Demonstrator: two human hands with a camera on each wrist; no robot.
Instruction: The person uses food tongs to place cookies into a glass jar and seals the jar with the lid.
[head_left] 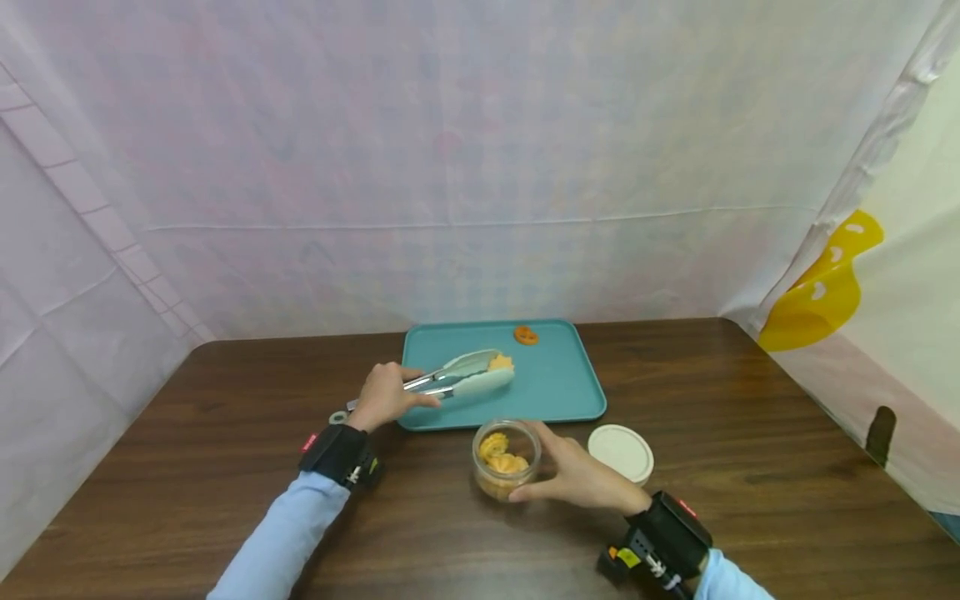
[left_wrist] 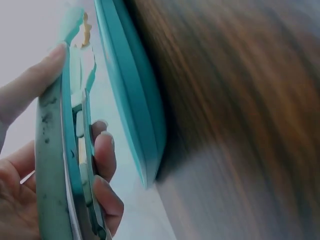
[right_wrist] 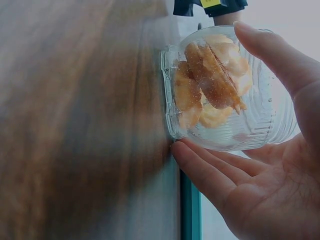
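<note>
Soft even light, tabletop [right_wrist: 90, 125] blurred in wrist views

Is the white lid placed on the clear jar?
No: the white lid lies on the wooden table, apart from the clear jar, whose uncovered mouth shows cookies inside.

A small curtained booth, apparently a recording set; which kind of building holds it cannot be told. Pale fabric sheeting [head_left: 450, 167] hangs straight down behind the far edge of a dark wood-grain table [head_left: 420, 542]. More sheeting closes the left, with a brick-like border [head_left: 78, 183], and the right, where a yellow printed figure [head_left: 813, 300] shows. Black camera units [head_left: 667, 537] strapped to both wrists point to recording; the teal serving tray [head_left: 555, 379] lends a kitchen touch.
</note>
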